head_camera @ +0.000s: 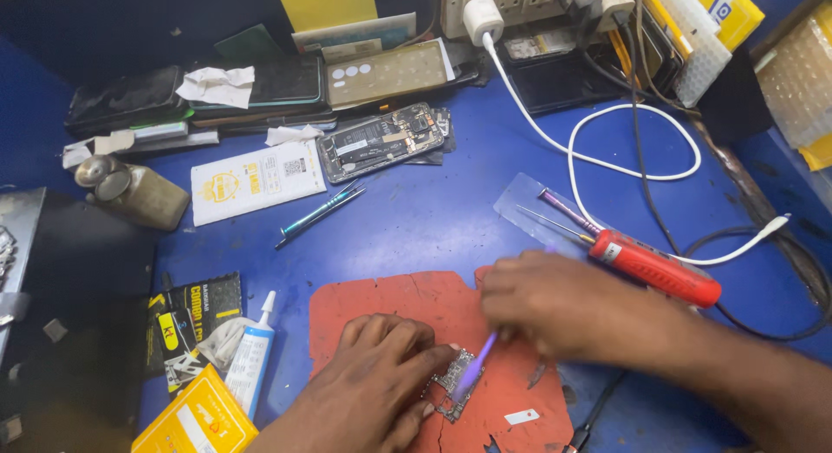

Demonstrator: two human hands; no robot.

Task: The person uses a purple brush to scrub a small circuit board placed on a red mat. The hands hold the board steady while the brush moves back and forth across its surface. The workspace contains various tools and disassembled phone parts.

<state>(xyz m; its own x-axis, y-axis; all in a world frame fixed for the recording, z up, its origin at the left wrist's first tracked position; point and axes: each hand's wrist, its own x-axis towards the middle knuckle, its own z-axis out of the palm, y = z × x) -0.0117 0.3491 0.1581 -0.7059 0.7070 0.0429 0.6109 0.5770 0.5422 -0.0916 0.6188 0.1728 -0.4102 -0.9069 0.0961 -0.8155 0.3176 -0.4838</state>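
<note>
While pinned, the circuit board (452, 385) looks small, grey, irregular.

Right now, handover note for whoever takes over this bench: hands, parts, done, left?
Left hand: pressed flat on the small bare circuit board, pinning it to the worn red rubber mat.
Right hand: holds a thin purple-tipped tool, tip on the board.
Nearby: red-handled soldering iron lies right of the mat, white glue tube left of it, teal tweezers above, opened phone at the back.
Done: board is out and on the mat.
Left: work on the board is in progress; extent can't be judged.
</note>
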